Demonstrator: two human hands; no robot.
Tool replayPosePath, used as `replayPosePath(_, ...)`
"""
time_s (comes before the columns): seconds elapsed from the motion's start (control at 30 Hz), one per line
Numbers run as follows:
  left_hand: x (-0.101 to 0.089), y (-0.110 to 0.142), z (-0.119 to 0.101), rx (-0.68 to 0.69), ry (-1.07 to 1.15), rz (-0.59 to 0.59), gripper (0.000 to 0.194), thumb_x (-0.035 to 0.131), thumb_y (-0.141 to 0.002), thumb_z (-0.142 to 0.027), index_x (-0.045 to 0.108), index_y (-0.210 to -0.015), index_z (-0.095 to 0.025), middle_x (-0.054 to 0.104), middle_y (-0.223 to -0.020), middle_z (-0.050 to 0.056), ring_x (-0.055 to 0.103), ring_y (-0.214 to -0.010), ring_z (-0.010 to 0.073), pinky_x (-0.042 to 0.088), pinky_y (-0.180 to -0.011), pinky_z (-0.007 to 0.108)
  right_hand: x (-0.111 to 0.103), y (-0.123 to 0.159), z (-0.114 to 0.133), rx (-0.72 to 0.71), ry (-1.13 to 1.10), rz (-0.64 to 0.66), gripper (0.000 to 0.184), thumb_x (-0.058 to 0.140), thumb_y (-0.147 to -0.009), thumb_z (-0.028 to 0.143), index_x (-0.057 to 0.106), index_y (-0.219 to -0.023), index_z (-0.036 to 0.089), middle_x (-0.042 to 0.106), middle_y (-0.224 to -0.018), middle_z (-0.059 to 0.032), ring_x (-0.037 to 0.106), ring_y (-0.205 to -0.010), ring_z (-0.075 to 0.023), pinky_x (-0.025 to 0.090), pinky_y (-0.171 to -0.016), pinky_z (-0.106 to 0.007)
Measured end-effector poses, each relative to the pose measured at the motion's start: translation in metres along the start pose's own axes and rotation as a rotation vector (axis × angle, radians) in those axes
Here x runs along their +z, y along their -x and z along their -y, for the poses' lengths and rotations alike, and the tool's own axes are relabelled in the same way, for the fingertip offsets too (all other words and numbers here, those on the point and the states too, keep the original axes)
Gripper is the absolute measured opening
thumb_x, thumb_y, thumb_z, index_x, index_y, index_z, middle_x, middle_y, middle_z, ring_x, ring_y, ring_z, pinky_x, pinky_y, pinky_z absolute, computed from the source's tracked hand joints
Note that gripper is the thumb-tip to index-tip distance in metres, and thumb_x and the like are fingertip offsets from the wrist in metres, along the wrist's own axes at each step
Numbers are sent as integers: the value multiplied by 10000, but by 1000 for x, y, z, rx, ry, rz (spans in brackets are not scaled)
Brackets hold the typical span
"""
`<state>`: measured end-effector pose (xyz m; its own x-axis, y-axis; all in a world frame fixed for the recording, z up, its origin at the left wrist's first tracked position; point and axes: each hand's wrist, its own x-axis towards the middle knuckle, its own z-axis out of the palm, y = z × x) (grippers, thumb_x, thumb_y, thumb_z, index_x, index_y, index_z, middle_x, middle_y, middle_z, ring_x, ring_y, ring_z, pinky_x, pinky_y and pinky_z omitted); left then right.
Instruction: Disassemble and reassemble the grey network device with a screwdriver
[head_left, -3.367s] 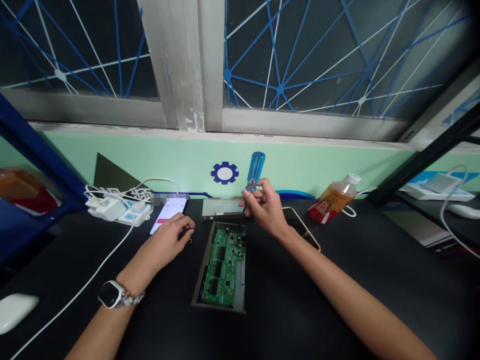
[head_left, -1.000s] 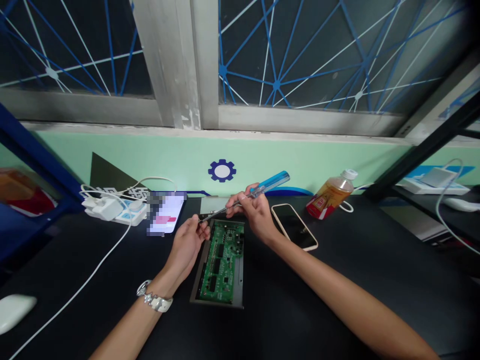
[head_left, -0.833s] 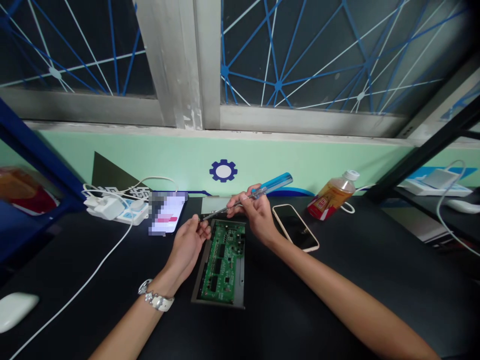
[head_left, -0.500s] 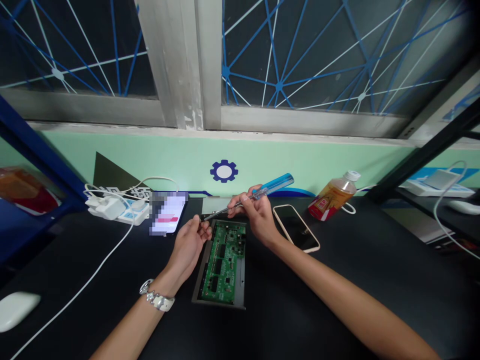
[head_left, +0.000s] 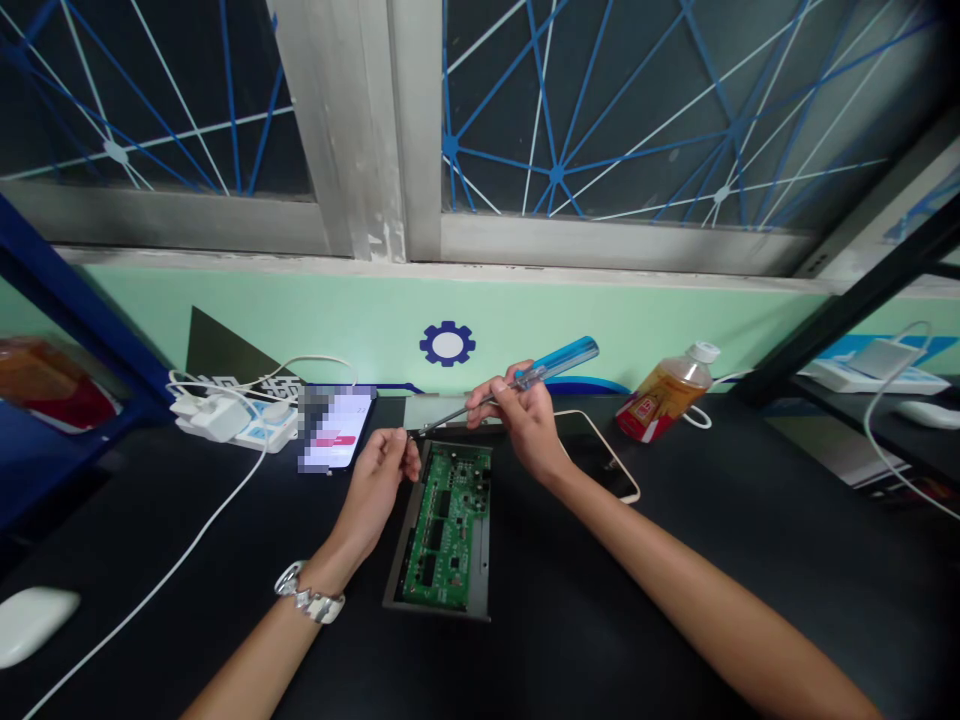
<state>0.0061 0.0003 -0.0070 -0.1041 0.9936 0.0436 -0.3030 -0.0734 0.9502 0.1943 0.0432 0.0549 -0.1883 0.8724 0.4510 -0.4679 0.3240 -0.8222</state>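
A green circuit board (head_left: pixel 448 525) lies in a grey metal tray (head_left: pixel 484 565) on the black table. My right hand (head_left: pixel 525 420) grips a blue-handled screwdriver (head_left: pixel 559 362), held nearly level with its metal shaft pointing left. My left hand (head_left: pixel 382 475) is pinched closed right at the shaft's tip, above the tray's far left corner. Whatever the fingertips pinch is too small to make out. A silver watch (head_left: pixel 309 595) sits on my left wrist.
A lit phone (head_left: pixel 334 428) lies left of the hands, beside a white power strip (head_left: pixel 232 418) with chargers and cables. A dark phone (head_left: pixel 611 470) lies under my right forearm. A bottle of orange drink (head_left: pixel 667 395) lies at the back right. A white mouse (head_left: pixel 34 620) sits at the left edge.
The screwdriver went from upright over the tray's far end to nearly level. My left hand came off the table to its tip. In the last second the hands barely moved.
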Motion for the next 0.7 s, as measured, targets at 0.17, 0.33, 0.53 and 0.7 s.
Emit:
replayPosePath(0.17,-3,1,-7,139,-291,120,267,646,-896,-441,595,-833,-186,579,-727,1,537,-641,135,423,-595,234,-5,-3,3,23,10,-12,340,666,-903,379,350,-940,258,672,-746,35,668,-656,-145,564,-607,-302)
replayPosePath(0.33,0,2,-7,119,-205,164,208,685,-876,-384,628,-834,-188,590,-690,-1,532,-622,140,422,-613,235,-8,-5,4,40,3,11,323,651,-908,368,349,-927,257,667,-726,43,654,-616,-142,556,-583,-302)
replayPosePath(0.53,-5,3,-5,142,-295,120,110,801,-758,-238,727,-817,-181,654,-725,34,567,-674,169,414,-651,245,-14,-9,10,53,71,6,312,634,-918,378,346,-925,257,680,-718,38,640,-563,-139,527,-538,-287)
replayPosePath(0.7,-4,6,-11,225,-408,144,75,809,-739,-196,763,-795,-215,659,-746,36,549,-689,185,390,-652,253,-14,-8,14,52,108,28,294,608,-937,368,337,-928,256,691,-713,28,622,-540,-131,504,-510,-271)
